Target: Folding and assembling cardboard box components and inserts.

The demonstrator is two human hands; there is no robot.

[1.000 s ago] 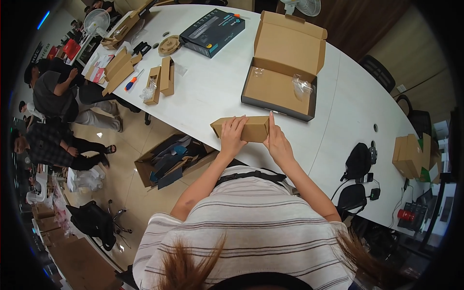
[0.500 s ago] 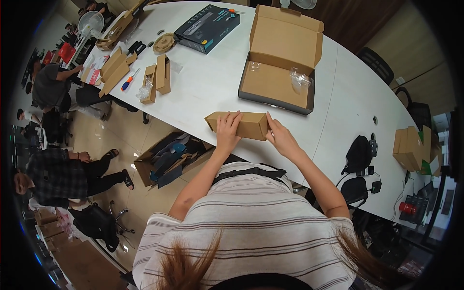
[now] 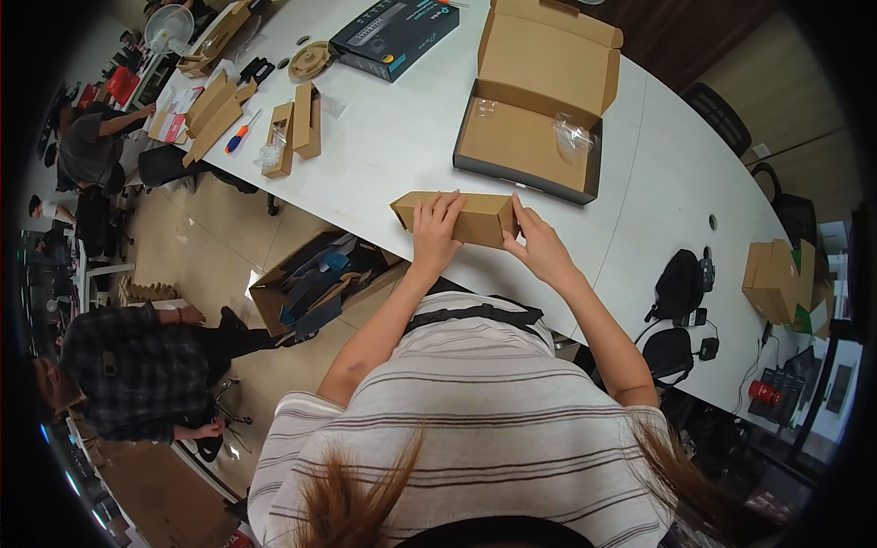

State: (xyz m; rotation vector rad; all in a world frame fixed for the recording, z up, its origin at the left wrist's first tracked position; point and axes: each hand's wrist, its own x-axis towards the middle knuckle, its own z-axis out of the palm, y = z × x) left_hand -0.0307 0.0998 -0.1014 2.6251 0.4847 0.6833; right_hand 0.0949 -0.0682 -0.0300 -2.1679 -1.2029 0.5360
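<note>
A long, narrow brown cardboard box (image 3: 482, 216) lies at the near edge of the white table, in front of my body. My left hand (image 3: 436, 236) grips it near its left part, fingers over the top face. At the box's right end, my right hand (image 3: 545, 250) presses its fingers and thumb against the end panel. What the box contains, if anything, is hidden. Just beyond it stands a larger flat box (image 3: 525, 142) with a raised lid, brown inside and dark outside, holding clear plastic bags (image 3: 572, 135).
Opened narrow cartons (image 3: 308, 121), a screwdriver (image 3: 237, 138) and a dark printed box (image 3: 395, 40) occupy the table's left side. On the right are a black pouch (image 3: 678, 281) and cartons (image 3: 775, 279). A scrap-filled carton (image 3: 274, 306) stands on the floor. A person (image 3: 137, 370) is at left.
My right fingers have shifted on the box's right end, the thumb now lower against it. The person in the checked shirt has moved nearer the scrap carton. The whole view has shifted slightly.
</note>
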